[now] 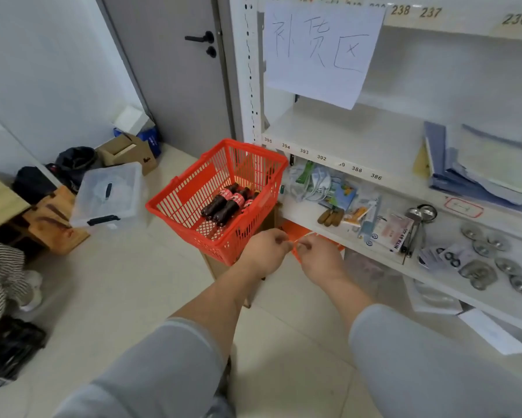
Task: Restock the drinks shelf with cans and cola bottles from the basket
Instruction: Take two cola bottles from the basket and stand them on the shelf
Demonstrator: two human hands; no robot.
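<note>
A red plastic basket [175,200] sits on a cardboard box beside the white shelf unit [353,140]. Three small cola bottles [228,203] with red labels lie side by side on the basket's floor; no cans show. My left hand [265,251] and my right hand [318,257] meet just in front of the basket's near right corner, below the shelf edge. Both pinch a thin pale strip [302,236] stretched between their fingertips; what the strip is cannot be told.
A handwritten paper sign [320,52] hangs over the shelf. The lower board holds packets, cables and metal discs [483,248]; folders [477,167] lie on the middle board at right. A clear lidded tub [109,194], boxes and bags crowd the floor at left. An orange sheet [296,229] lies behind my hands.
</note>
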